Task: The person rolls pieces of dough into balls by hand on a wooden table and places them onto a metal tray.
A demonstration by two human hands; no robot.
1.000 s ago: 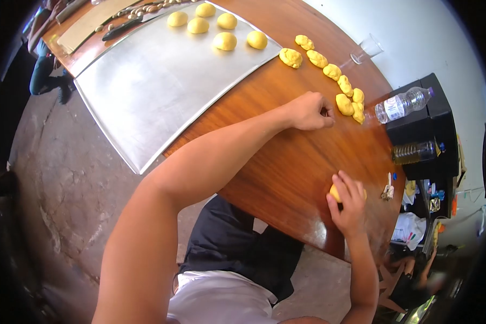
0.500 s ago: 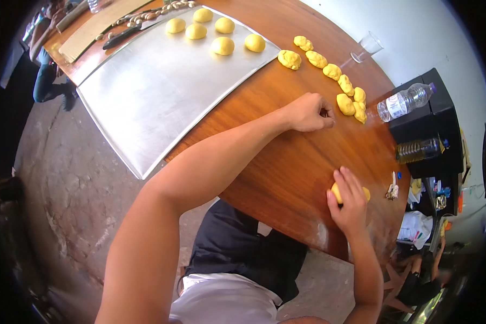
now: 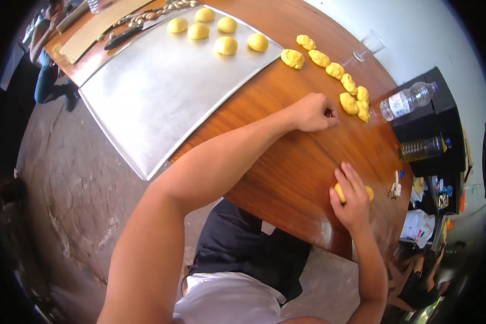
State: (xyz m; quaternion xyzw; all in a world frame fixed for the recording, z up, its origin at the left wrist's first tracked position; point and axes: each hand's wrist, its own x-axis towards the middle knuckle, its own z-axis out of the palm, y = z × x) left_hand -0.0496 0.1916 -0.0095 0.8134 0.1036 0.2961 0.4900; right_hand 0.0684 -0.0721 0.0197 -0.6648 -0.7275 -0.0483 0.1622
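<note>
My left hand [image 3: 314, 112] is curled into a loose fist on the wooden table, just short of a row of rough yellow dough pieces; nothing shows in it. Cupped over one dough piece [image 3: 369, 193], my right hand [image 3: 353, 197] presses it near the table's front right, its fingers hiding most of the dough. The nearest piece in the row is a smooth-sided lump [image 3: 349, 103], with several knobbly ones, such as a dough lump [image 3: 318, 58], beyond it. Several round dough balls [image 3: 225, 45] sit at the far end of a metal tray [image 3: 146, 97].
A glass [image 3: 369, 45], a clear plastic bottle [image 3: 405, 102] and an oil bottle [image 3: 420, 149] stand along the far right side. Beyond the tray lie a black-handled knife [image 3: 123, 39] and a board [image 3: 100, 32]. Other people are at the far left and lower right.
The whole view has shifted slightly, so things sit a little further right. My left fist stays in place; my right hand remains over the dough with little visible movement.
</note>
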